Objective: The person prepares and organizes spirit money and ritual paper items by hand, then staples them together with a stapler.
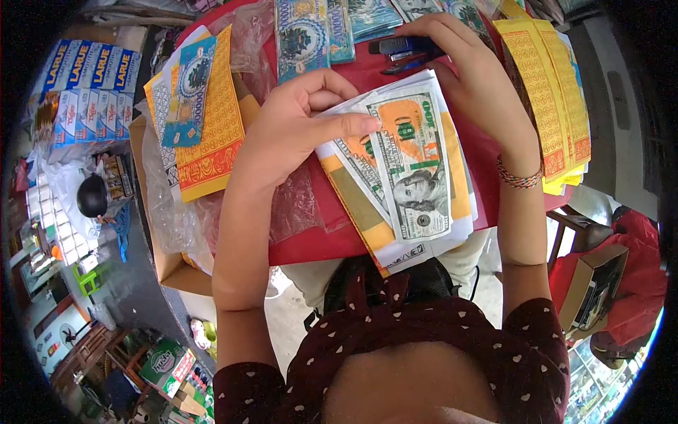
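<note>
My left hand is closed on a stack of papers, its thumb pressed on the top sheets near their upper left corner. On top lie printed hundred-dollar notes, slightly fanned, over white and yellow-gold sheets. My right hand reaches over a black and blue stapler just above the stack, fingers curved around its right side. Whether those fingers grip the stapler I cannot make out. Blue printed notes lie in piles beyond the hands.
Yellow and white paper bundles lie at the left and right of the red table. Clear plastic wrap spreads beside my left forearm, over a cardboard box. Blue Larue cartons stand far left.
</note>
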Demonstrator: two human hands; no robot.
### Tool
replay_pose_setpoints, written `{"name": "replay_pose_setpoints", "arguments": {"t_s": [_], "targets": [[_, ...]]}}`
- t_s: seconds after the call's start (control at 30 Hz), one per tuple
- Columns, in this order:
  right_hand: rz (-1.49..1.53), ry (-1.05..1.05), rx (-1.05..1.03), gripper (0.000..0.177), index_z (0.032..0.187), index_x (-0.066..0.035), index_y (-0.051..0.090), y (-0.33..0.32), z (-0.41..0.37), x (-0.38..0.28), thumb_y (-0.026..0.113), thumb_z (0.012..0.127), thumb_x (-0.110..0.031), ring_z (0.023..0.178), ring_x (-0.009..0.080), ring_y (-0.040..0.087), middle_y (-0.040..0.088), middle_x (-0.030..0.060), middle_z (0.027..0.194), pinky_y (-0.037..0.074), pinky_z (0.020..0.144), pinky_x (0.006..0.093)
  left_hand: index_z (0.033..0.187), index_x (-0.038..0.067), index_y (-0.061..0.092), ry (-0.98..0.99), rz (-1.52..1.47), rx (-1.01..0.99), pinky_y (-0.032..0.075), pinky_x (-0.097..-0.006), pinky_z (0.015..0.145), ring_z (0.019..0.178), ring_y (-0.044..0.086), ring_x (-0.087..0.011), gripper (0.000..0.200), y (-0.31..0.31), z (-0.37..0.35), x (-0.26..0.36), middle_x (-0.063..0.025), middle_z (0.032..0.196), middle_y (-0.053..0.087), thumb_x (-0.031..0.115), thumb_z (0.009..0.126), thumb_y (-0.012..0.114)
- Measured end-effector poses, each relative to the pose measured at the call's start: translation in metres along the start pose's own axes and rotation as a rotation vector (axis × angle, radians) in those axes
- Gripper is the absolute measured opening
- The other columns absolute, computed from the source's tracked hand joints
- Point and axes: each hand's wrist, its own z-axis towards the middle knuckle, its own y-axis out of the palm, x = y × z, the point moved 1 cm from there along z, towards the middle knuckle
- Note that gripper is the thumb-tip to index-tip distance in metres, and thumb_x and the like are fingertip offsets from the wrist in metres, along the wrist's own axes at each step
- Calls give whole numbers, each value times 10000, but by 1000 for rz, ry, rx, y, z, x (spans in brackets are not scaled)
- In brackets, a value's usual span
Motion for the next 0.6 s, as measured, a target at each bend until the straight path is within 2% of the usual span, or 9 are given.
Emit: {"name": "replay_pose_setpoints", "arguments": {"t_s": [0.07, 0.17, 0.23, 0.27, 0.37, 0.43, 0.6], "targets": [[56, -48, 42, 428, 1129, -37, 599, 4, 2, -1, 602, 724, 102, 1088, 302, 579, 591, 112, 1132, 470, 906, 354, 944, 21, 574, 2, 23, -1, 494, -223, 720, 791, 641, -98, 250, 0, -1, 0, -94, 893, 698, 79, 785, 758], [169, -15, 23, 414, 1119, -41, 618, 7, 1, -8, 640, 721, 69, 1081, 281, 594, 600, 105, 1152, 492, 877, 345, 989, 22, 553, -14, 12, 8, 497, -228, 727, 799, 643, -104, 305, 2, -1, 0, -100, 892, 698, 83, 779, 766], [167, -48, 23, 410, 1117, -43, 626, 7, 1, -11, 654, 720, 56, 1077, 272, 598, 605, 106, 1154, 498, 870, 337, 1071, -6, 536, -52, -17, 40, 486, -228, 721, 798, 643, -116, 479, 1, -1, -2, -108, 861, 702, 157, 728, 828], [167, -80, 24, 406, 1114, -45, 634, 7, 1, -12, 668, 719, 42, 1074, 264, 602, 609, 106, 1157, 504, 864, 329, 1071, -6, 536, -52, -20, 44, 486, -228, 721, 798, 643, -116, 479, 0, -2, -3, -108, 861, 702, 157, 728, 828], [126, -202, 51, 399, 1106, -45, 651, 5, 5, -14, 675, 717, 39, 1081, 256, 606, 613, 109, 1173, 503, 890, 322, 1109, -21, 507, -103, -56, 0, 478, -247, 778, 853, 643, -141, 587, 0, 0, -4, -135, 921, 695, 200, 691, 856], [173, -188, 59, 400, 1103, -43, 657, 9, 3, -14, 681, 712, 41, 1090, 256, 605, 620, 108, 1170, 500, 907, 331, 1154, -52, 515, -109, -92, -55, 468, -267, 846, 925, 635, -165, 644, 0, 0, -5, -151, 1004, 680, 217, 679, 857], [181, -207, 67, 392, 1085, -35, 673, 9, 7, -17, 691, 705, 55, 1111, 266, 609, 646, 104, 1154, 490, 948, 354, 1222, -60, 538, -174, -136, -146, 457, -279, 901, 994, 624, -187, 681, 0, -1, -3, -154, 1072, 663, 213, 680, 847]]}}
